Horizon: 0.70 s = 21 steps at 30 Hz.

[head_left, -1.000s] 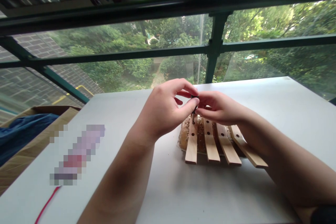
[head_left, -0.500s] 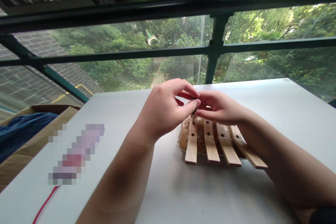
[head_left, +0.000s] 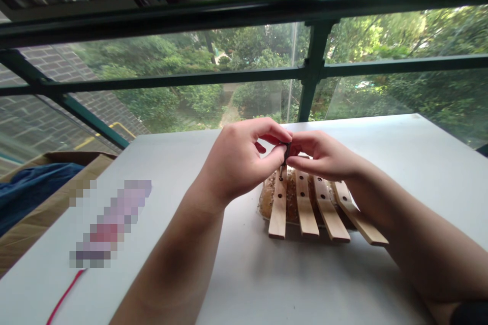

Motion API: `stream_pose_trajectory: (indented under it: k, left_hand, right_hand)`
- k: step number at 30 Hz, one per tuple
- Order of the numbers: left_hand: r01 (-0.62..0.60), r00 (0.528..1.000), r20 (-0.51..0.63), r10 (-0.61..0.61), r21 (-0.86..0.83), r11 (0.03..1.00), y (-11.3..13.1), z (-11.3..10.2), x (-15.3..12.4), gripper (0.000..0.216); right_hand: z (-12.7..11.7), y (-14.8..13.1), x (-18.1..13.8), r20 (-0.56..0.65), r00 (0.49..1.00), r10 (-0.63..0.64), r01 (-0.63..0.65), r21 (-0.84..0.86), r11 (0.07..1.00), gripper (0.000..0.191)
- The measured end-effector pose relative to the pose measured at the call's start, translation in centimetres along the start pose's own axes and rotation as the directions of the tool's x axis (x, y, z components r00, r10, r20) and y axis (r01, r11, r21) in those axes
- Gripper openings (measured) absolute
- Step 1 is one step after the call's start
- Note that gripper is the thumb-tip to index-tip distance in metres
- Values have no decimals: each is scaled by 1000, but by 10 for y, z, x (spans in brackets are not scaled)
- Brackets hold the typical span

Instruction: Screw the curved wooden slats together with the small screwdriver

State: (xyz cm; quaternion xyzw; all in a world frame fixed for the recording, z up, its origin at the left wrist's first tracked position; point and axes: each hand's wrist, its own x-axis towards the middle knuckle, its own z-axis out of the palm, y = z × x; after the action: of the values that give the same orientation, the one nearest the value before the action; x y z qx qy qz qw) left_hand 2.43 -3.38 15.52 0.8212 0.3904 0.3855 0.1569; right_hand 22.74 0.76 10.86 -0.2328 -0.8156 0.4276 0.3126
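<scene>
My left hand (head_left: 240, 160) and my right hand (head_left: 324, 155) meet above the far end of a row of wooden slats (head_left: 305, 205). Both pinch a small dark screw-like piece (head_left: 285, 155) whose tip points down at a hole in the leftmost slat (head_left: 278, 208). The slats have round holes and lie fanned out over a brown speckled pad (head_left: 267, 195) on the white table (head_left: 244, 274).
A blurred-out object (head_left: 109, 223) lies on the table's left side, with a red cord (head_left: 64, 297) near the front left corner. A cardboard box with blue cloth (head_left: 34, 193) stands left of the table. Green window frames (head_left: 312, 76) rise behind the far edge.
Both hands stay pinched together over the leftmost slat. The fingers have shifted slightly, and the small dark piece shows a little more between them.
</scene>
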Motion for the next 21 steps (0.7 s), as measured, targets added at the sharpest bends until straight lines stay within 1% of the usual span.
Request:
stream_pose_trajectory:
  k: [4, 10, 13, 18, 21]
  left_hand:
    - [2, 1000, -4, -2, -22, 1000, 0, 1, 0, 17]
    - [0, 998, -56, 1, 30, 1000, -2, 5, 0, 14]
    - [-4, 997, -71, 7, 38, 999, -3, 7, 0, 13]
    - [8, 998, -63, -9, -13, 1000, -4, 7, 0, 13]
    - [11, 998, -56, -13, -42, 999, -4, 8, 0, 14]
  right_hand:
    - [1, 1, 0, -7, 1000, -27, 27, 15, 1000, 15]
    - [3, 2, 1, -37, 999, 0, 0, 0, 1000, 6]
    - [4, 2, 1, -41, 999, 13, -14, -18, 1000, 9]
    - [2, 3, 1, -13, 999, 36, -37, -61, 997, 22]
    - [1, 2, 0, -14, 999, 49, -50, -82, 995, 22]
